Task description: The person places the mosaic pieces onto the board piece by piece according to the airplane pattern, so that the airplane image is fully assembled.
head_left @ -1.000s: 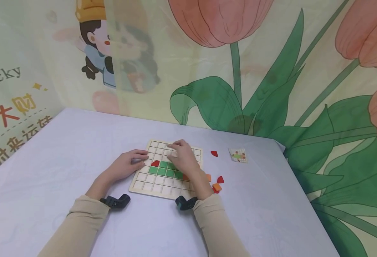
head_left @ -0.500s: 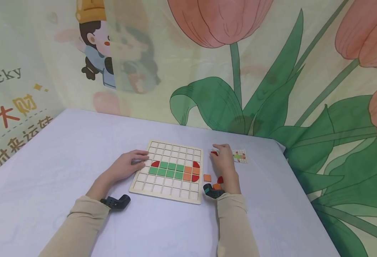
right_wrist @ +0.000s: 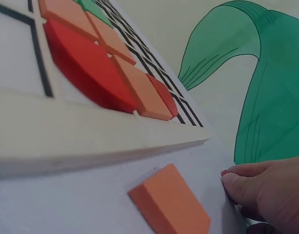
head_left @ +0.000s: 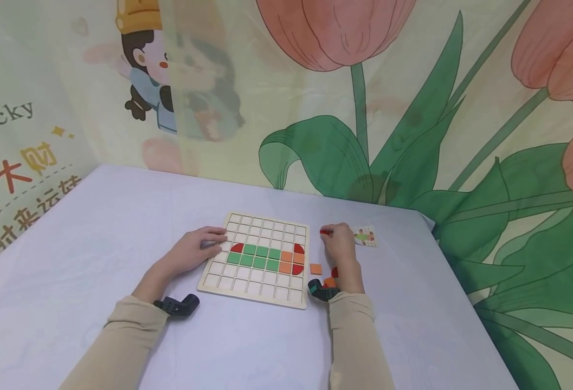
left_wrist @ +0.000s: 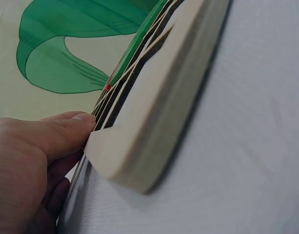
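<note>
A square wooden grid board [head_left: 247, 287] lies on the table with green square tiles [head_left: 261, 258], orange square tiles [head_left: 284, 266] and red quarter-circle tiles [head_left: 237, 248] set in its two middle rows. My left hand [head_left: 191, 250] rests at the board's left edge, fingertips touching it with the fingers fairly straight. Right of the board, my right hand [head_left: 341, 244] pinches a red quarter-circle tile [head_left: 324, 232] between thumb and index finger, low at the table. Only a small red tip shows beside the fingers [right_wrist: 251, 178] in the right wrist view.
A loose orange tile [head_left: 316, 269] lies just right of the board. Nearer my right wrist are another orange tile [head_left: 330, 282] and red tiles, partly hidden by the wrist. A small pattern card [head_left: 366, 236] lies behind the right hand. A printed cloth backdrop [head_left: 315, 151] stands behind the table.
My right hand has moved from above the board to the right, and its fingers have closed on the red quarter-circle tile there. My left hand has stayed at the board's edge.
</note>
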`<state>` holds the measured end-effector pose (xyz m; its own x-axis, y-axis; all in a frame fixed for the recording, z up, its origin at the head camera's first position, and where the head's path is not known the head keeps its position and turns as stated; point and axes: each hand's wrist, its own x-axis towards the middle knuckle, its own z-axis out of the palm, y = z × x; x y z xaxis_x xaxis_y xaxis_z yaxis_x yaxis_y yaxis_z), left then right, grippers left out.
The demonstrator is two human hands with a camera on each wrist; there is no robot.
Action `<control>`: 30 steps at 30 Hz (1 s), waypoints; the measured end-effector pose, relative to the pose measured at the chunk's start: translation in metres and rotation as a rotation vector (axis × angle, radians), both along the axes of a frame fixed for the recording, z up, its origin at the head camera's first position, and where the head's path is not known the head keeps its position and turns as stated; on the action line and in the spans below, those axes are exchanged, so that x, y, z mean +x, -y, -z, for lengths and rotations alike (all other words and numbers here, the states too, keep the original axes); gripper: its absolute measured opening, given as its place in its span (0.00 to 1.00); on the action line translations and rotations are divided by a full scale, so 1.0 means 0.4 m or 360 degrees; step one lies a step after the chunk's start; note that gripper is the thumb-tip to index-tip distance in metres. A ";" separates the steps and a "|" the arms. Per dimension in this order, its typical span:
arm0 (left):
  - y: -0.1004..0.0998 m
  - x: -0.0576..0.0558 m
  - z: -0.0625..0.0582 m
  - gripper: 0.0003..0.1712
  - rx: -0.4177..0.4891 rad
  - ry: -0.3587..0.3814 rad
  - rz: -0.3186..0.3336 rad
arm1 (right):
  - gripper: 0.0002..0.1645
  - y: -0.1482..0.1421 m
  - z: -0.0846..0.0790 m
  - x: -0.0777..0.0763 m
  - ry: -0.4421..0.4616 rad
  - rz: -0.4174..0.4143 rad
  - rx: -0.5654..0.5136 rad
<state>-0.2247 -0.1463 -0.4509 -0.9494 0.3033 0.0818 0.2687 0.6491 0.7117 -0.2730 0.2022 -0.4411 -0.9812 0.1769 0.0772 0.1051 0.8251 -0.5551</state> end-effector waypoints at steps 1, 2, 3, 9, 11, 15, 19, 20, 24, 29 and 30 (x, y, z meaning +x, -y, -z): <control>0.000 0.000 0.000 0.21 0.0000 0.0002 -0.0001 | 0.17 0.001 0.001 -0.001 -0.0002 0.0007 0.0001; 0.000 0.000 0.000 0.21 -0.0004 0.0005 -0.0003 | 0.16 0.002 0.002 -0.001 -0.0003 0.0012 -0.0003; 0.001 -0.001 0.001 0.21 -0.0006 0.0008 -0.0004 | 0.16 0.003 0.004 -0.001 -0.0005 0.0017 -0.0009; 0.004 -0.002 0.006 0.21 -0.0025 0.0014 -0.0006 | 0.16 0.005 0.002 -0.001 -0.0001 0.0035 -0.0055; 0.003 -0.001 0.005 0.22 -0.0028 0.0012 -0.0001 | 0.16 0.004 0.000 -0.002 0.0005 0.0034 -0.0071; 0.001 -0.001 0.002 0.22 -0.0031 0.0005 0.0004 | 0.17 0.001 -0.005 -0.001 0.0015 0.0017 -0.0086; 0.000 0.001 0.001 0.22 -0.0029 0.0009 -0.0005 | 0.18 0.011 -0.014 0.001 -0.0015 -0.0032 -0.0145; 0.000 0.000 0.001 0.22 -0.0025 0.0016 -0.0014 | 0.18 0.017 -0.017 0.002 -0.0030 -0.0052 -0.0170; 0.000 0.000 0.001 0.22 -0.0021 0.0025 -0.0021 | 0.17 0.051 -0.036 0.005 -0.0126 -0.0176 -0.0239; 0.001 0.001 -0.001 0.22 -0.0011 0.0020 -0.0009 | 0.16 0.115 -0.069 0.020 -0.0250 -0.0321 -0.0277; 0.000 0.001 -0.001 0.22 -0.0009 0.0019 -0.0008 | 0.16 0.129 -0.076 0.024 -0.0281 -0.0354 -0.0271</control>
<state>-0.2241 -0.1464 -0.4505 -0.9519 0.2987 0.0690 0.2569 0.6543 0.7113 -0.2634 0.1505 -0.4107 -0.9713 -0.0153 0.2375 -0.1776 0.7108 -0.6806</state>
